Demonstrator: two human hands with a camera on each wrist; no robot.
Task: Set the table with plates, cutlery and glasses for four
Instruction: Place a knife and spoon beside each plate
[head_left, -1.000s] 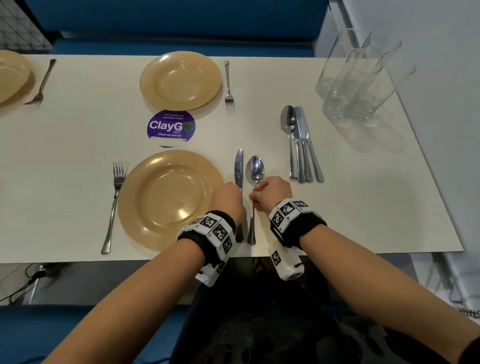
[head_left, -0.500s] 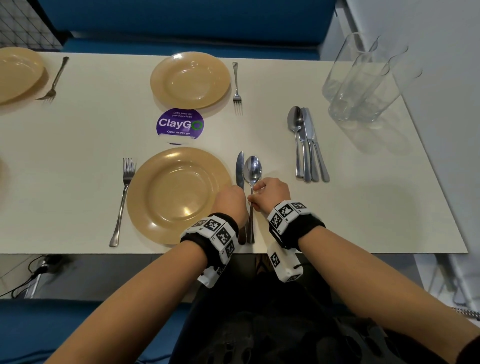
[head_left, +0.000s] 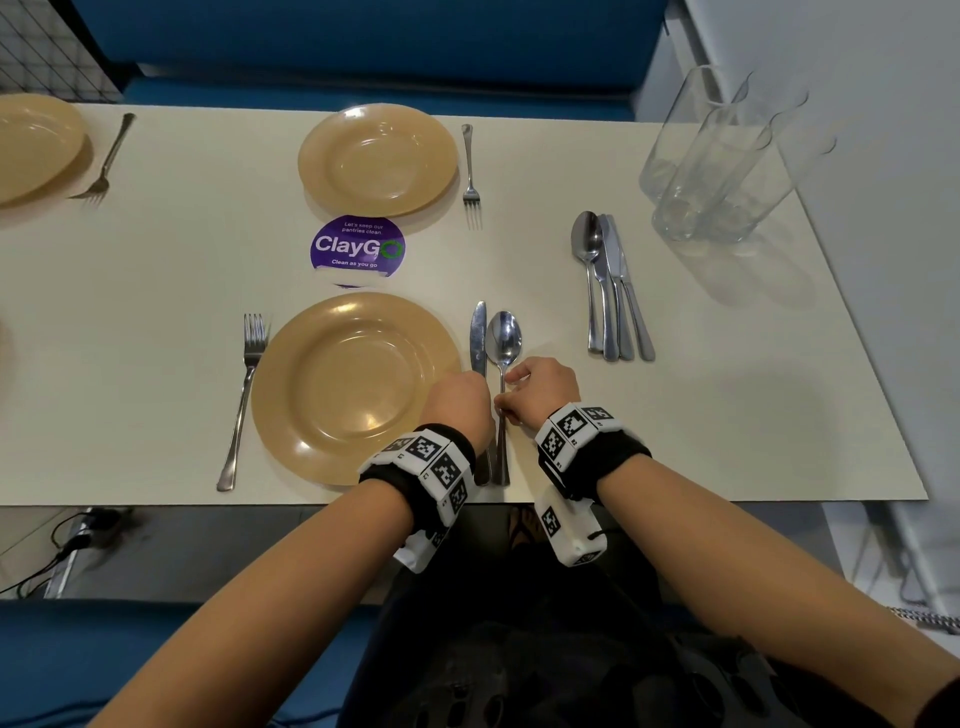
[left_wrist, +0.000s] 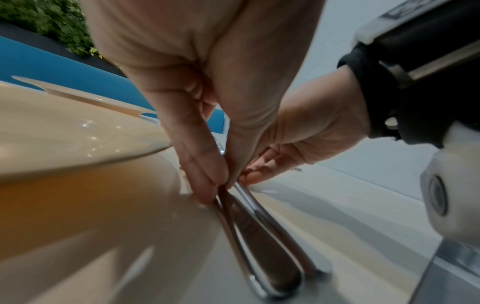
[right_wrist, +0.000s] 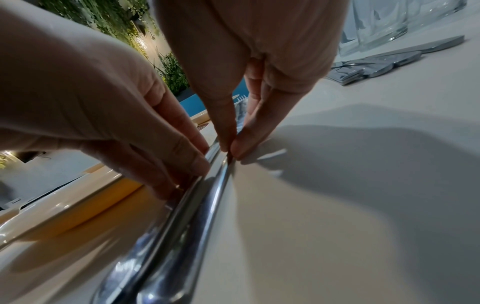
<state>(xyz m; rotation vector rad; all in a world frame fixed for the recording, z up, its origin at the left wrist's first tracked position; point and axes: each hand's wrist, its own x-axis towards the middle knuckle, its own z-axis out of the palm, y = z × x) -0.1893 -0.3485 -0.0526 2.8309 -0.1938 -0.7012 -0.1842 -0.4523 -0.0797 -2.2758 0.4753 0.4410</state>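
Left hand (head_left: 460, 402) pinches knife (head_left: 478, 338) handle; right hand (head_left: 543, 387) pinches spoon (head_left: 505, 338) handle beside it. Both lie just right of near plate (head_left: 311, 410), handle ends near table (head_left: 727, 415) front edge. Bare table between spoon and spare cutlery (head_left: 613, 291).

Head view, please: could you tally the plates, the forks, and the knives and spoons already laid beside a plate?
Plates: 3
Forks: 3
Knives beside a plate: 1
Spoons beside a plate: 1
Total: 8
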